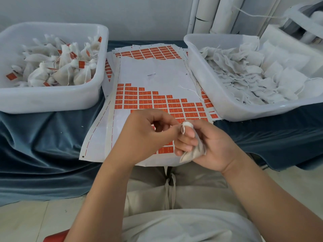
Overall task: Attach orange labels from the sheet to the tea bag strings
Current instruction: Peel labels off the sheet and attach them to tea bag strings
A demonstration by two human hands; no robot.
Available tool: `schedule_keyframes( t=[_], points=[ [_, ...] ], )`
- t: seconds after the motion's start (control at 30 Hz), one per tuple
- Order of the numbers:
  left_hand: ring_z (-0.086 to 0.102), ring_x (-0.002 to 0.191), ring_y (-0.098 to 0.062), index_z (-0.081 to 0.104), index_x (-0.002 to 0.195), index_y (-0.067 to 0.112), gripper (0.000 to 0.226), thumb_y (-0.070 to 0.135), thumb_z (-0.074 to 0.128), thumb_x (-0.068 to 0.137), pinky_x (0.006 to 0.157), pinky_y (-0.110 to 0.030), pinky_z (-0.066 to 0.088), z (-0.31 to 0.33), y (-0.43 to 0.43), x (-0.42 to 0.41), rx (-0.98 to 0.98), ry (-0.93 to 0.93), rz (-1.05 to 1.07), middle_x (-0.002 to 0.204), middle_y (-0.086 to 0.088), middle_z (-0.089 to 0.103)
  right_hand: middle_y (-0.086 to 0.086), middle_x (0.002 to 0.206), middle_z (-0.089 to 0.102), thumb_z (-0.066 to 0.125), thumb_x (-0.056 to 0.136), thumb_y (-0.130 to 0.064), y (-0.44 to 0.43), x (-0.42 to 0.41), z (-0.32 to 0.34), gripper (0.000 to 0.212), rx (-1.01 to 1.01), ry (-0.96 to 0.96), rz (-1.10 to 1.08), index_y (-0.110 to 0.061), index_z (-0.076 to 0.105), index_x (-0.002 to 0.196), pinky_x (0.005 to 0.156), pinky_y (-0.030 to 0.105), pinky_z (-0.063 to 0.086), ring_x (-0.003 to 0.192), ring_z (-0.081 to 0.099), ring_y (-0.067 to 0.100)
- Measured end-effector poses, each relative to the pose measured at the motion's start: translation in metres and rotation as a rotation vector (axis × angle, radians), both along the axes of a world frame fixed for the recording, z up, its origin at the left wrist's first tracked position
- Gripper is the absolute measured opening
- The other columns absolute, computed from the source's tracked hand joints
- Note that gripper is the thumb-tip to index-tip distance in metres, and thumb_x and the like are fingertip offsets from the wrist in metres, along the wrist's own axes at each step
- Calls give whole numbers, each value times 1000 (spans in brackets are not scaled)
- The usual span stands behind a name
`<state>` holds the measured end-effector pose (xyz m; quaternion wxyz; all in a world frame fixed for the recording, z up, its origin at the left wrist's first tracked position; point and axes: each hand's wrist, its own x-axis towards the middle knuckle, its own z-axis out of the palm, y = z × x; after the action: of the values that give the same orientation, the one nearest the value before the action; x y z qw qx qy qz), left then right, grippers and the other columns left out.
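Blue cloth [43,137] covers the work surface. Nearest, the right hand [209,144] grips a tea bag [192,152], fingers curled round its body, held above the near edge of the label sheet [153,72]. The left hand [145,137] pinches the string [182,130] at the bag's tied neck. Orange labels [174,105] fill part of the sheet. Beyond, the left tub [52,100] holds labelled bags [61,67]; the right tub [244,110] holds unlabelled bags [253,72]. White pipes [218,14] stand against the wall.
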<state>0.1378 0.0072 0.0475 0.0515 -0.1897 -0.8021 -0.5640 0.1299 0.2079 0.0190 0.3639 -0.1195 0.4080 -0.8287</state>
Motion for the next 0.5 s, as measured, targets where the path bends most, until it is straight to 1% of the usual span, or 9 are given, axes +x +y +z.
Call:
schedule_keyframes(
  t=[0.07,0.13,0.2,0.23,0.3,0.33,0.37,0.43,0.5],
  points=[
    [58,63,-8,75,81,33,6,28,77,84,56,-13,41,3,3,2,-60,103,61,71,11,66,-7,64,56,58,100,-32,-1,0,1,30,3,2,-28,-21,68,74,81,29,50,66,52,10],
    [63,71,-12,76,87,32,7,24,74,87,61,-11,42,6,5,4,-166,242,73,74,14,66,-6,64,54,56,100,-30,-1,1,2,31,18,22,-76,-20,68,74,80,29,51,66,52,11],
    [64,75,-10,79,94,27,12,20,71,91,64,-11,42,9,6,5,-259,362,68,78,17,67,-3,64,52,53,101,-28,-2,2,2,33,30,27,-127,-18,68,73,79,30,51,66,52,13],
    [65,76,-8,80,96,26,15,18,70,92,65,-10,41,9,6,6,-269,393,62,80,17,67,-2,65,51,53,101,-28,-2,3,3,33,34,23,-148,-18,67,73,78,30,51,67,52,13],
    [67,78,-5,82,99,26,18,13,70,93,66,-4,39,11,5,8,-217,401,27,81,19,70,0,67,51,61,100,-30,-3,4,3,29,24,3,-184,-15,66,75,78,30,53,68,52,14],
    [68,79,-3,82,99,25,17,13,72,94,65,-2,39,13,6,9,-175,387,5,82,20,72,1,69,50,66,98,-30,-4,4,4,27,8,-8,-198,-14,64,76,78,30,53,69,52,14],
    [69,80,-2,83,98,26,15,15,73,95,65,-1,39,14,7,9,-132,362,-12,81,21,73,1,69,50,67,98,-31,-4,4,4,27,-2,-5,-204,-14,62,77,80,31,53,70,51,14],
    [70,81,-1,83,96,25,15,16,72,98,66,0,39,14,9,8,-60,315,-16,82,24,73,-1,68,52,56,103,-31,-3,5,6,31,16,41,-201,-16,62,76,83,31,50,70,52,13],
    [68,81,-1,83,97,24,16,14,70,99,68,-2,40,11,10,6,-84,328,14,83,22,72,-3,69,55,49,107,-30,-4,5,7,36,49,82,-213,-18,64,76,84,31,50,71,54,12]
  ],
)
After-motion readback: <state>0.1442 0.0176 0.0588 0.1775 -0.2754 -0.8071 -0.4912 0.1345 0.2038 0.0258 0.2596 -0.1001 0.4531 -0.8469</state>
